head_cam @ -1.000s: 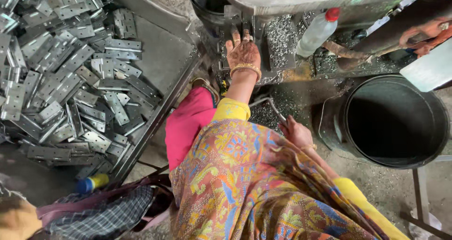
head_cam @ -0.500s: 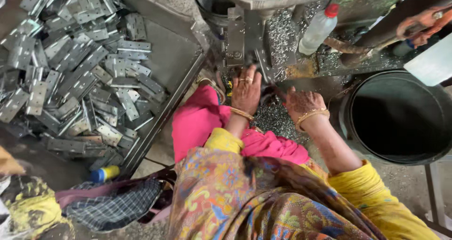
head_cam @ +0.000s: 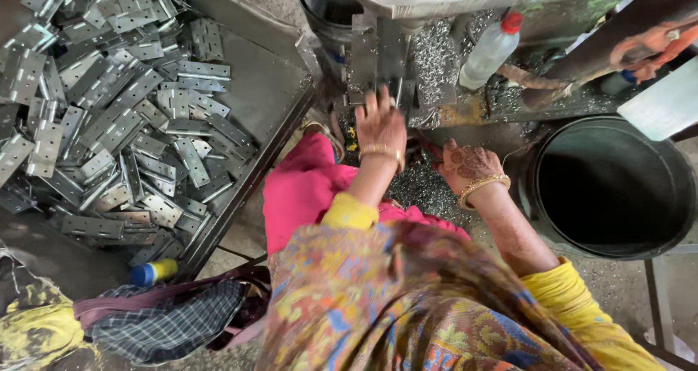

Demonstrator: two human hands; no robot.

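Observation:
My left hand (head_cam: 379,126), with a gold bangle at the wrist, reaches up to a flat metal hinge plate (head_cam: 376,62) standing at the machine's base, fingers on its lower edge. My right hand (head_cam: 469,164), patterned with henna and also bangled, rests lower on a heap of metal shavings (head_cam: 422,189); whether it holds anything is hidden. Pink cloth over my knee (head_cam: 302,193) lies just below both hands.
A metal tray (head_cam: 262,87) at the left holds several grey hinge plates (head_cam: 116,116). A black bucket (head_cam: 614,185) stands at the right, a plastic bottle with a red cap (head_cam: 491,49) behind it. A checked cloth (head_cam: 167,324) and a blue-and-yellow tube (head_cam: 153,271) lie at lower left.
My right hand has come up from my lap to the shavings beside the machine. My left hand stays at the plate, and the view has shifted closer.

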